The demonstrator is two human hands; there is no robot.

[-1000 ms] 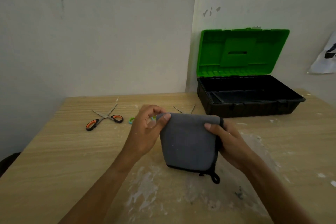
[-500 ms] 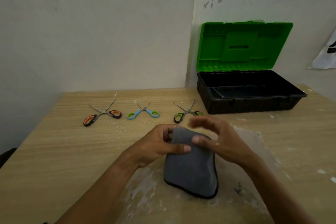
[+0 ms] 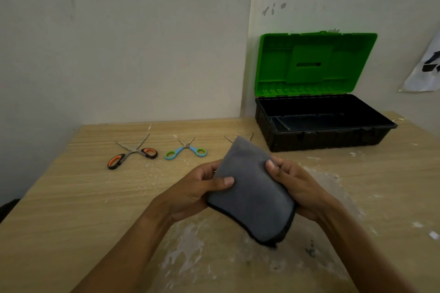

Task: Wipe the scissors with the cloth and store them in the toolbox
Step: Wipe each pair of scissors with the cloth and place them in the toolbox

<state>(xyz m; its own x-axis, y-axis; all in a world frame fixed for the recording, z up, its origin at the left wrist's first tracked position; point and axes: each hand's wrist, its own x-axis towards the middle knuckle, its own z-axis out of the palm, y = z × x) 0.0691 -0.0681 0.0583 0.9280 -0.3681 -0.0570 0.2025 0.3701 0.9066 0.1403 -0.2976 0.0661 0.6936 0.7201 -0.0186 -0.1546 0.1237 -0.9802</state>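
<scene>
A folded grey cloth [image 3: 250, 188] with a black edge is held above the table between both hands. My left hand [image 3: 195, 190] grips its left side, thumb on top. My right hand [image 3: 292, 185] grips its right side. Farther back on the table lie orange-handled scissors [image 3: 132, 153] and blue-and-green-handled scissors [image 3: 185, 151], both with blades apart. Only the blade tips of a third pair of scissors [image 3: 251, 136] show behind the cloth. The black toolbox [image 3: 328, 137] stands at the back right with its green lid [image 3: 314, 64] raised, and its inside looks empty.
The wooden table [image 3: 71, 197] carries white smears and flecks near the front and right. Walls meet in a corner just behind the toolbox. A paper sheet [image 3: 426, 71] hangs on the right wall.
The cloth has been folded smaller and lifted toward the toolbox side. My right hand went from open fingers above it to gripping its right side. The cloth now hides the green-handled scissors.
</scene>
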